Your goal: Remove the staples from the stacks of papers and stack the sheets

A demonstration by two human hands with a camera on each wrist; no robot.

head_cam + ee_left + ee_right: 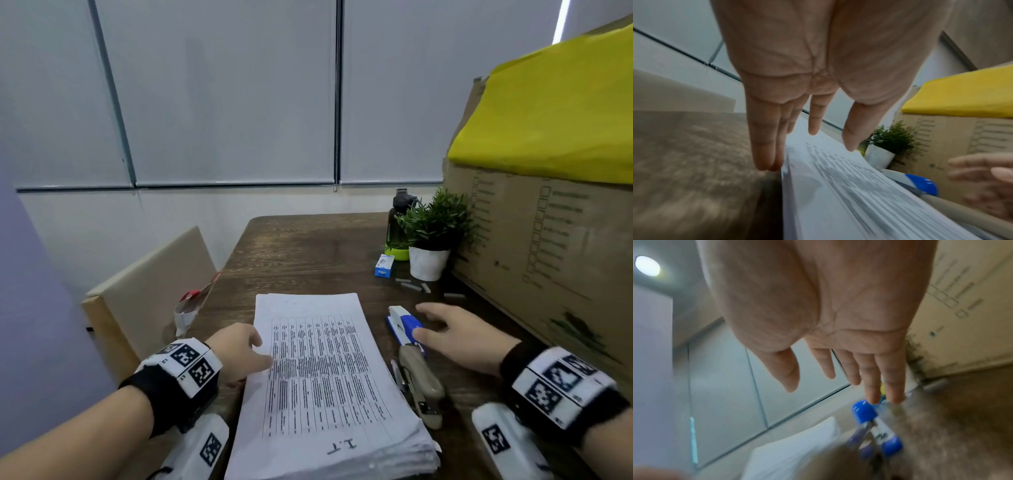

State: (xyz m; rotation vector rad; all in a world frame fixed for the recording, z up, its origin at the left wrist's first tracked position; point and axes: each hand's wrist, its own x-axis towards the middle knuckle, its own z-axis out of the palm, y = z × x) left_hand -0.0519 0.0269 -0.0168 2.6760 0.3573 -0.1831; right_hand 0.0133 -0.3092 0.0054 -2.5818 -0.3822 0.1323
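Beside the left hand's fingers (764,146) lies the paper stack (325,377).

Dark wood bench (308,253), grain showing, matt and a little rough. On it sits the stack of papers (325,377), thin white printed sheets, matt. Beside that, a stapler (406,325) in glossy blue and white plastic, and a second tool (419,380) with a smooth beige plastic handle and bare metal jaws. At the right stands a cardboard box (548,240), dull brown, under yellow cloth (555,113).
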